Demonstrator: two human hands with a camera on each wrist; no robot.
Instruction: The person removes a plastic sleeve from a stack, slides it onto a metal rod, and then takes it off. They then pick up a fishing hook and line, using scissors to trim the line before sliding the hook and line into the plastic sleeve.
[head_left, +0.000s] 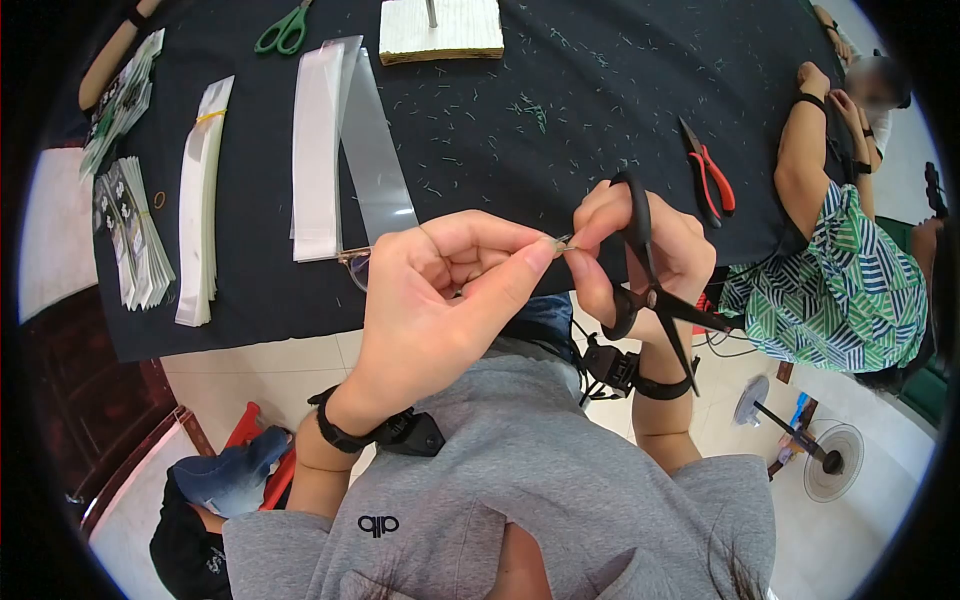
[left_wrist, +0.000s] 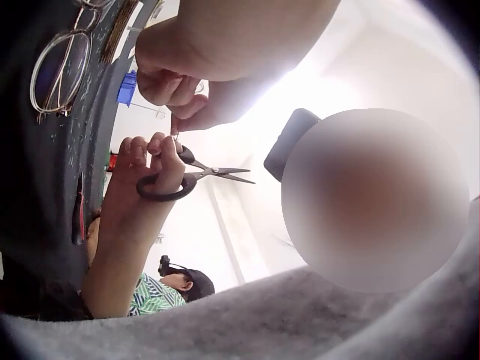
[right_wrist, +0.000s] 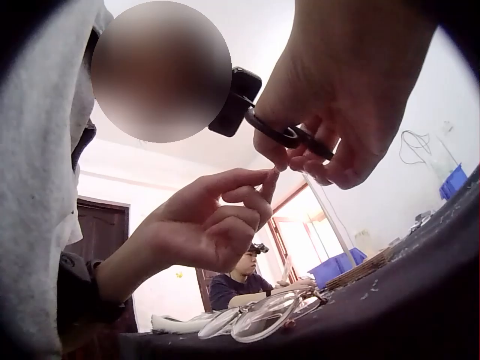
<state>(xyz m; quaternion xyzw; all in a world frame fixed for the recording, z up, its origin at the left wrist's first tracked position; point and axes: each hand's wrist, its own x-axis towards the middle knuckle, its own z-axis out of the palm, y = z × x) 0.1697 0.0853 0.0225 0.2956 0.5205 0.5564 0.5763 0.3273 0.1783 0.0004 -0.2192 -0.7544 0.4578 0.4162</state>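
In the head view, my left hand [head_left: 430, 300] pinches one end of a small thin piece [head_left: 563, 244] between thumb and index fingertip. The thumb and index finger of my right hand [head_left: 670, 240] pinch its other end, so the fingertips of both hands nearly meet. What this piece is, I cannot tell. Black scissors [head_left: 652, 298] hang by their handle loops from the right hand's fingers, the blades spread apart and pointing back toward my body. Both hands are raised in front of the table's near edge. A pair of glasses [head_left: 358, 270] lies partly hidden behind the left hand.
On the black tablecloth [head_left: 460, 150] lie clear sleeves [head_left: 318, 150], a banded bundle of sleeves [head_left: 203, 200], red-handled pliers [head_left: 712, 180], green scissors [head_left: 285, 32] and scattered green clippings [head_left: 535, 112]. A white block [head_left: 440, 32] holds an upright rod. Another person [head_left: 830, 260] sits at the right.
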